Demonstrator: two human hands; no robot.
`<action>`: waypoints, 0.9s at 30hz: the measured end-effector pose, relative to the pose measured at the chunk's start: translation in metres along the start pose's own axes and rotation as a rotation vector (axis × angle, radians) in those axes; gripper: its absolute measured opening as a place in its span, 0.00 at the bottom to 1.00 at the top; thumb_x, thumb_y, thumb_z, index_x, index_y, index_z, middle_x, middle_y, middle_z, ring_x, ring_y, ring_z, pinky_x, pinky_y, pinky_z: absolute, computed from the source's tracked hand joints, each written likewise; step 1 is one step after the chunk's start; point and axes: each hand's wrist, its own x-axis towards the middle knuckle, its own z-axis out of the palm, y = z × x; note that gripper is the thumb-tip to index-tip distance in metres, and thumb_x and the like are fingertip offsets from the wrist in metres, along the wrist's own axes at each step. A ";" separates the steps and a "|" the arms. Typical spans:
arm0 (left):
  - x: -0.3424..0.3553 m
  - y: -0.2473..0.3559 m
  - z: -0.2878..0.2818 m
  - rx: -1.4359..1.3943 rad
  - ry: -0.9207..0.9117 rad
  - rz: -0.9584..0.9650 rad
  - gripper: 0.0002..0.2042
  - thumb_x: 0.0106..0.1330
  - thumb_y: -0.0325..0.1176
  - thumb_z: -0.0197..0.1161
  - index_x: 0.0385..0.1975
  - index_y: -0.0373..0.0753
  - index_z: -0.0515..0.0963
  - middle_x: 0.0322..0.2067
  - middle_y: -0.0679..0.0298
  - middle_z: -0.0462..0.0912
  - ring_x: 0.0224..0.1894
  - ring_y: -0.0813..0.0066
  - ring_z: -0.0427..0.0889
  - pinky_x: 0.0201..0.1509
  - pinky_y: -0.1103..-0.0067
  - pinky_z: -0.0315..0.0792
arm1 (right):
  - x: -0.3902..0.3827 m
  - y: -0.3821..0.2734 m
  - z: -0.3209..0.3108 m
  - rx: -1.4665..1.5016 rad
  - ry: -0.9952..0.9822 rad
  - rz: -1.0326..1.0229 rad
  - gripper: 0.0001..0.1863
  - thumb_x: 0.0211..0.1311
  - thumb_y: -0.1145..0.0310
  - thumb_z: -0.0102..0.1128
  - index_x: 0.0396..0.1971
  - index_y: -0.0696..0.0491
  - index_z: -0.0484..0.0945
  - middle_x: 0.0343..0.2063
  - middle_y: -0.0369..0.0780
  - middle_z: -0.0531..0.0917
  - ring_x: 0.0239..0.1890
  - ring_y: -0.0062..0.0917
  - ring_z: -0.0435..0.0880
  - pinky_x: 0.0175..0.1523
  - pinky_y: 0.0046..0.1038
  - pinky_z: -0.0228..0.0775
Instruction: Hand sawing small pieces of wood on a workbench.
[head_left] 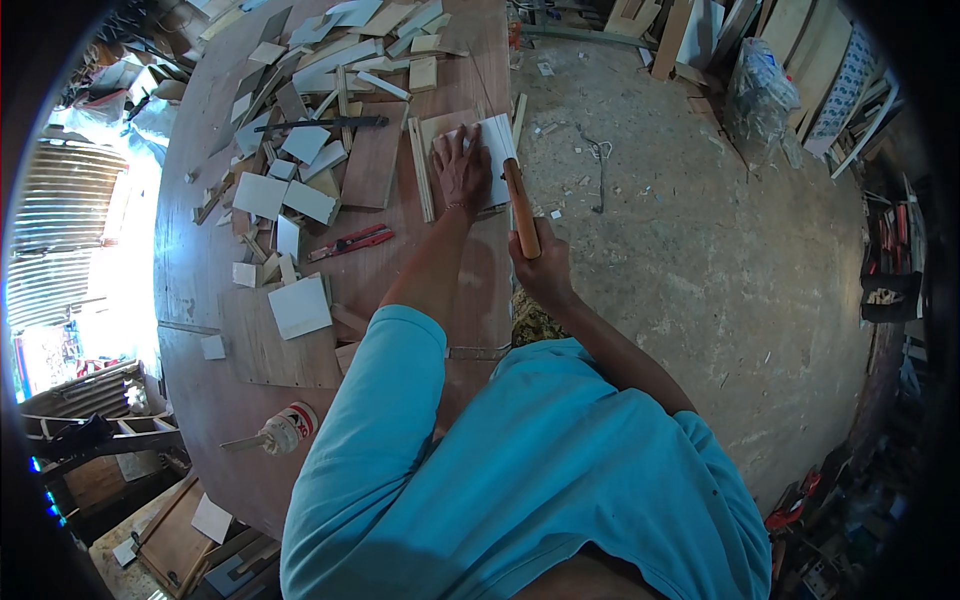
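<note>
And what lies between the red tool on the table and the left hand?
In the head view, a narrow pale wooden strip lies between the red tool and left hand.

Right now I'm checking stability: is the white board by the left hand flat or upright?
Flat: the white board shows its broad face upward.

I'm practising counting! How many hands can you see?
2: the left hand is spread on the boards, and the right hand grips the wooden handle.
</note>
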 end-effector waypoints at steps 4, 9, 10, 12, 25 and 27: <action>0.000 0.001 0.003 0.038 -0.038 -0.041 0.21 0.62 0.43 0.45 0.58 0.56 0.61 0.60 0.63 0.57 0.64 0.54 0.49 0.65 0.58 0.39 | -0.010 0.001 0.001 -0.034 0.011 -0.018 0.09 0.55 0.69 0.55 0.29 0.57 0.67 0.13 0.45 0.74 0.15 0.39 0.77 0.19 0.33 0.64; 0.003 -0.007 0.009 0.038 0.006 -0.030 0.20 0.63 0.45 0.45 0.56 0.58 0.62 0.60 0.65 0.58 0.64 0.53 0.51 0.64 0.56 0.41 | -0.010 -0.001 0.001 -0.028 0.022 0.005 0.09 0.55 0.69 0.56 0.29 0.57 0.67 0.12 0.46 0.73 0.15 0.41 0.76 0.19 0.34 0.63; 0.003 -0.008 0.010 0.037 0.001 -0.023 0.20 0.63 0.45 0.45 0.56 0.58 0.62 0.60 0.65 0.58 0.64 0.53 0.51 0.64 0.56 0.41 | -0.010 0.001 0.001 -0.033 0.015 0.001 0.10 0.55 0.69 0.56 0.29 0.57 0.67 0.12 0.46 0.73 0.15 0.41 0.76 0.19 0.34 0.63; 0.003 -0.008 0.011 0.061 0.031 -0.006 0.20 0.63 0.45 0.46 0.56 0.58 0.62 0.59 0.65 0.58 0.63 0.53 0.52 0.64 0.55 0.42 | -0.012 0.003 0.002 -0.042 0.028 -0.013 0.10 0.55 0.69 0.56 0.29 0.57 0.66 0.12 0.47 0.73 0.15 0.41 0.76 0.19 0.34 0.63; 0.001 -0.003 0.010 0.023 0.039 -0.006 0.20 0.62 0.46 0.46 0.56 0.56 0.64 0.59 0.63 0.59 0.63 0.51 0.52 0.63 0.56 0.41 | -0.016 -0.005 0.003 -0.135 0.020 -0.031 0.10 0.55 0.69 0.55 0.30 0.58 0.67 0.14 0.48 0.74 0.18 0.43 0.77 0.20 0.35 0.65; 0.000 -0.007 0.012 0.008 0.065 0.010 0.20 0.62 0.45 0.46 0.55 0.55 0.65 0.58 0.63 0.60 0.63 0.52 0.52 0.64 0.56 0.40 | -0.015 -0.015 0.001 -0.080 0.013 0.000 0.10 0.55 0.69 0.55 0.30 0.58 0.67 0.14 0.48 0.74 0.18 0.42 0.77 0.20 0.34 0.65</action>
